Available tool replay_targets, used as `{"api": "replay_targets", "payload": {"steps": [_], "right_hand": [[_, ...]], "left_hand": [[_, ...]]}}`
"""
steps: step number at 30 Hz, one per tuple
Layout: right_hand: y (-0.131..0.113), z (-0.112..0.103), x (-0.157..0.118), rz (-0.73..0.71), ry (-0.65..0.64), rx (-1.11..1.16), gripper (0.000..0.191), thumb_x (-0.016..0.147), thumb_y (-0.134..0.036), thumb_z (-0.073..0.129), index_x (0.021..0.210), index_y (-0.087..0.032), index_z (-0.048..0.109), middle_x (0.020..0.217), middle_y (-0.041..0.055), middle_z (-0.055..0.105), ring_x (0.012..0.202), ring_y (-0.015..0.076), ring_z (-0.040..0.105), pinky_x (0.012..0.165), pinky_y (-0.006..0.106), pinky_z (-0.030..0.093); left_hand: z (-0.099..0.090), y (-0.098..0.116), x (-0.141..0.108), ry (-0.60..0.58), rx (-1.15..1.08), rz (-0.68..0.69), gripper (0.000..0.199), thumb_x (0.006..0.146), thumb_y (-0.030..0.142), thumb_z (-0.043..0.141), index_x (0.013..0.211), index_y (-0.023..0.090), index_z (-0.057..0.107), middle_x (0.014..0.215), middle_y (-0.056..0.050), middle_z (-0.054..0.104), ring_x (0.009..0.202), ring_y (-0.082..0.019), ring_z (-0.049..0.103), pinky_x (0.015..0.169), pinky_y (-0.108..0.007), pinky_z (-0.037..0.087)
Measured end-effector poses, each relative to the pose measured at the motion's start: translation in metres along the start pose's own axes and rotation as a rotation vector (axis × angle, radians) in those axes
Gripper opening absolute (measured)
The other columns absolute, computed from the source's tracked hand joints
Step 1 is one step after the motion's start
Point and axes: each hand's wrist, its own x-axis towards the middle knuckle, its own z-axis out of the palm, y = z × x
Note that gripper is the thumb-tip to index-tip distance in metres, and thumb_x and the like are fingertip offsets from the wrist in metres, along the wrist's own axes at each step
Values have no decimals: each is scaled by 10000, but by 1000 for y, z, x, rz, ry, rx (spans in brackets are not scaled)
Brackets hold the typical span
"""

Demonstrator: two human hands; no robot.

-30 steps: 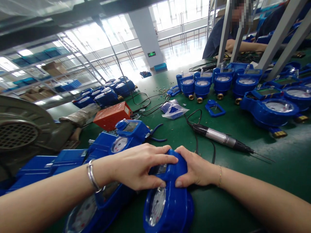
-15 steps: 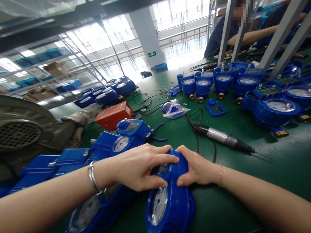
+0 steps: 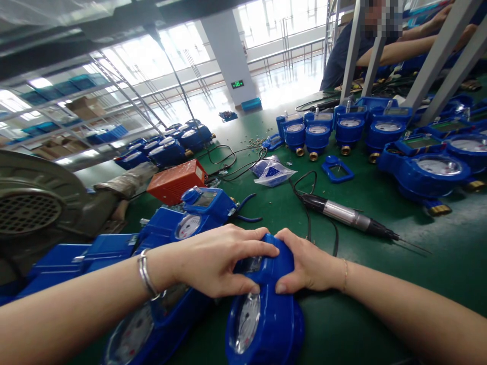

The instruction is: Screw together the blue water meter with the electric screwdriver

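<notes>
Green matte bench (image 3: 380, 213): bare stretch to my right, crowded to my left. Blue moulded-plastic water meter (image 3: 266, 314), round glass dial, at the near edge; my left hand (image 3: 216, 263) and right hand (image 3: 308, 266) clasp its top housing from both sides. Metal-barrelled electric screwdriver (image 3: 350, 217), corded, just beyond. Dial print unreadable.
</notes>
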Motion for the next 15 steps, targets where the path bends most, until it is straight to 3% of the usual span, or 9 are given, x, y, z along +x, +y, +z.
{"api": "replay_targets", "payload": {"steps": [15], "right_hand": [[-1,0,0,9,-1,-2,761,499,-575,817,1059,-206,458,1002,37,530,936,242,529,790,353,413]], "left_hand": [[-1,7,-1,1,11,-76,536,839,460,611,1315,306,417,1311,-135,521,991,-354,638,786,-460,543]]}}
